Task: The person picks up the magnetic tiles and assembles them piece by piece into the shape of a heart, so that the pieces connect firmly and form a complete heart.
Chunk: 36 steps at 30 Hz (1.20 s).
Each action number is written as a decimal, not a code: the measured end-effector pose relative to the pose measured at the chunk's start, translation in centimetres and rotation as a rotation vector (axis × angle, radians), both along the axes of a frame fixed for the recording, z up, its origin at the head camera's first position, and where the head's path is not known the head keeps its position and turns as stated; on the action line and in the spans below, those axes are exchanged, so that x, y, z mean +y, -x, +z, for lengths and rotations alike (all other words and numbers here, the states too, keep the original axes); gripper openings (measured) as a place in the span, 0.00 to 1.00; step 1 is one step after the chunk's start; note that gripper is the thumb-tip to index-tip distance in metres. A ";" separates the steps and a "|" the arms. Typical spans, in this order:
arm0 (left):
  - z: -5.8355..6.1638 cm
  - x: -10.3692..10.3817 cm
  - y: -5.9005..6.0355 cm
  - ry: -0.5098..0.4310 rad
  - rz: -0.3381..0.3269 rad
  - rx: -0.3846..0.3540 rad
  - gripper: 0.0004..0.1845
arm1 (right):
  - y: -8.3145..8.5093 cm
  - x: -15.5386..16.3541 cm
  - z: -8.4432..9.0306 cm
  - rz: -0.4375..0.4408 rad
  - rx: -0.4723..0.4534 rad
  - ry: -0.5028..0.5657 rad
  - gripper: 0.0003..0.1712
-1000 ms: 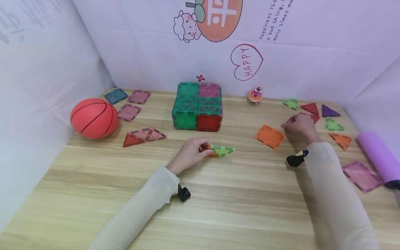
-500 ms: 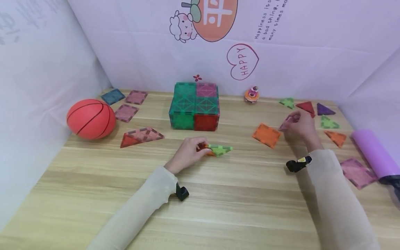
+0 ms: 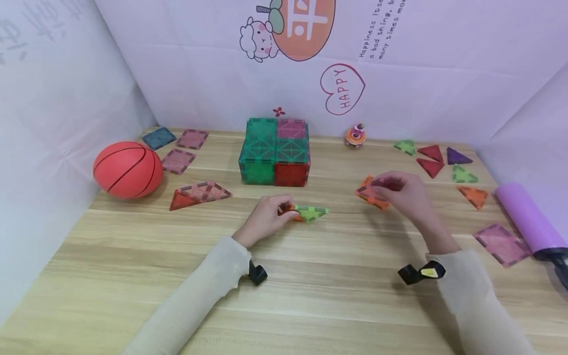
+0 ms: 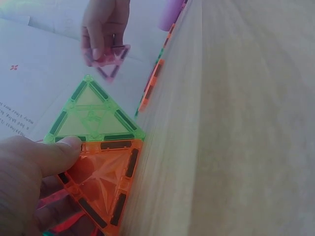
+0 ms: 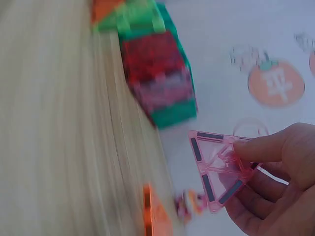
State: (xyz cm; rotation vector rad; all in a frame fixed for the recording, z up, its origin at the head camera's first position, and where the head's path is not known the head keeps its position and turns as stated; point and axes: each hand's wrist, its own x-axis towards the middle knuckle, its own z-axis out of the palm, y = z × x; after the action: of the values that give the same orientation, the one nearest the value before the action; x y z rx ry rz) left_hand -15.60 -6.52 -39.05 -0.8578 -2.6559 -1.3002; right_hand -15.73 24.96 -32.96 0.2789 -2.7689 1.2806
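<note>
My left hand [image 3: 268,214] pinches an orange translucent triangle magnetic tile [image 4: 101,182] just at the tabletop. Edge to edge with it stands a light green triangle tile [image 4: 91,118], pointing away from the fingers. Over to the right, my right hand [image 3: 406,195] holds a pink triangle magnetic tile [image 5: 216,167] between thumb and fingers, raised off the table in the right wrist view. In the head view that pink tile overlaps an orange square tile [image 3: 379,202] lying flat.
Behind my left hand stands a green, red and pink tile box [image 3: 258,172]. Red basketball [image 3: 128,170] and flat tiles [image 3: 179,161] lie left. A small figurine [image 3: 355,135], several triangles [image 3: 430,167], a pink square [image 3: 501,244] and a purple cylinder [image 3: 528,214] are right.
My right hand has taken the pink triangle from beside the red triangles and moved left and nearer, over the orange square. My left hand has kept its hold and place.
</note>
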 end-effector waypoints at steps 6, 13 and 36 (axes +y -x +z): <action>-0.1 0.1 0.1 0.008 0.003 -0.001 0.04 | -1.6 -4.0 -0.8 0.109 -0.020 -0.023 0.10; 0.1 0.0 0.0 0.001 0.010 0.000 0.04 | -1.9 -7.9 -3.3 0.181 -0.017 -0.070 0.07; -0.1 -0.1 0.1 -0.014 0.015 -0.008 0.03 | -1.4 -8.3 -3.4 0.242 0.003 -0.059 0.12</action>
State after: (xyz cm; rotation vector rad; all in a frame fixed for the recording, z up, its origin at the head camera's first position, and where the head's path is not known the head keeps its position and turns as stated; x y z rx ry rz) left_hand -15.71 -6.66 -39.15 -0.8317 -2.6499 -1.3204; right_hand -14.31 16.67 -36.41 0.6364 -2.8432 1.2426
